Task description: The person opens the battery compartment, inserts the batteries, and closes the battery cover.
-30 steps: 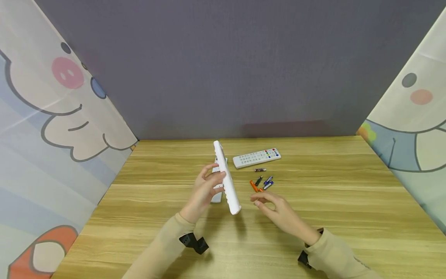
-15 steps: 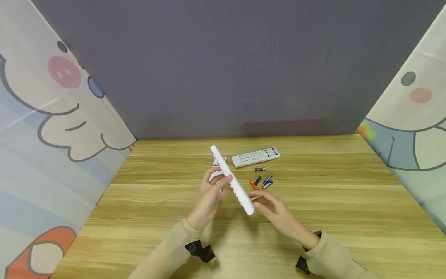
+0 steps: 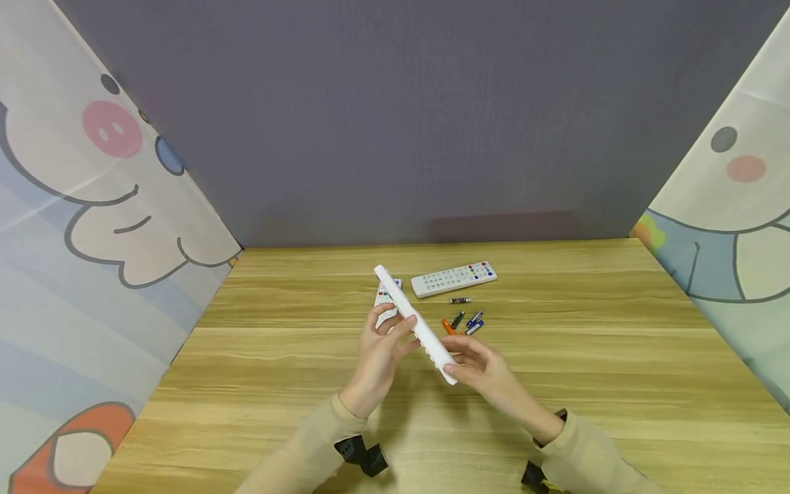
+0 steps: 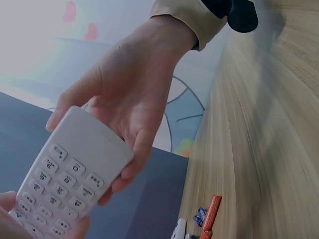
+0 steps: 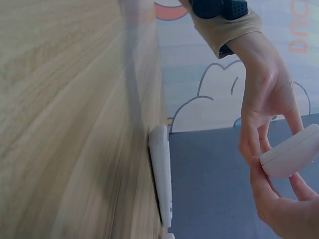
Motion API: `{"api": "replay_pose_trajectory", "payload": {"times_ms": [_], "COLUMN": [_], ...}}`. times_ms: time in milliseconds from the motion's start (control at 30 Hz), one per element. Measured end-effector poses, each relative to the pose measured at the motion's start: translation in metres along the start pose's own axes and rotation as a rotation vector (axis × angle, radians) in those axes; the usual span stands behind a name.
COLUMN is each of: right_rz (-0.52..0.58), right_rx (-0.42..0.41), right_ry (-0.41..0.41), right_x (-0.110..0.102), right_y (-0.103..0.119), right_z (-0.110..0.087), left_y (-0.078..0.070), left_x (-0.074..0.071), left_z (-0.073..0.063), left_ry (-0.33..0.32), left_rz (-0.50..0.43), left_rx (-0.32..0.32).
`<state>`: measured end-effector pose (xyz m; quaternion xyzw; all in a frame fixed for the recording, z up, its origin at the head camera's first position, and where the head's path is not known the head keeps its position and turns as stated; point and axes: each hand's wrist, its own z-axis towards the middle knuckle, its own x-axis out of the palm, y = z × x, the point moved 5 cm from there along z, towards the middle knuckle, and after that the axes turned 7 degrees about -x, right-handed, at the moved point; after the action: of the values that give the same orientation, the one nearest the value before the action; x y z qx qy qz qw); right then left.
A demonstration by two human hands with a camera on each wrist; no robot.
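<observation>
A white remote control (image 3: 428, 341) is held above the table, tilted with its narrow edge toward the head camera. My left hand (image 3: 378, 360) grips it around its middle, thumb on the near side. At the lower end, my right hand (image 3: 487, 374) pinches it between thumb and fingers. The left wrist view shows its button side (image 4: 60, 186), with the right hand (image 4: 134, 94) around the blank end. In the right wrist view the remote's rounded end (image 5: 291, 154) sits between both hands. Most of its back is turned from view.
A second white remote (image 3: 453, 278) lies buttons up at the back. Another remote (image 3: 384, 296) lies partly hidden behind the left hand. Several loose batteries lie right of centre, including an orange battery (image 3: 448, 327), a blue battery (image 3: 474, 328) and a dark battery (image 3: 459, 300).
The held remote has tilted further, its lower end swinging right to the right hand. The right hand, empty a second ago, now pinches that end. The left hand has shifted slightly right.
</observation>
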<state>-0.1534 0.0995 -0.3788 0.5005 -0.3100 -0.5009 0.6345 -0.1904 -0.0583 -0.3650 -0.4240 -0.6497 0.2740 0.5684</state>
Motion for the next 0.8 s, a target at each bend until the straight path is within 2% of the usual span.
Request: {"api": "replay_pose_trajectory", "payload": {"times_ms": [100, 300, 467, 800], "right_rz": [-0.003, -0.002, -0.026, -0.278], "right_rx": [0.013, -0.026, -0.046, -0.26], "right_ry": [-0.011, -0.039, -0.054, -0.093], "right_x": [-0.001, -0.002, -0.004, -0.007], "right_y": [0.001, 0.004, 0.006, 0.014], "right_z": [-0.001, -0.005, -0.008, -0.012], "left_y": [0.0, -0.003, -0.006, -0.01], "left_x": [-0.002, -0.007, -0.011, -0.014], "left_z": [-0.001, -0.001, -0.001, -0.004], "left_ry": [0.014, 0.031, 0.017, 0.016], "left_rz": [0.002, 0.01, 0.023, 0.048], "left_rx": [0.0, 0.006, 0.003, 0.002]}}
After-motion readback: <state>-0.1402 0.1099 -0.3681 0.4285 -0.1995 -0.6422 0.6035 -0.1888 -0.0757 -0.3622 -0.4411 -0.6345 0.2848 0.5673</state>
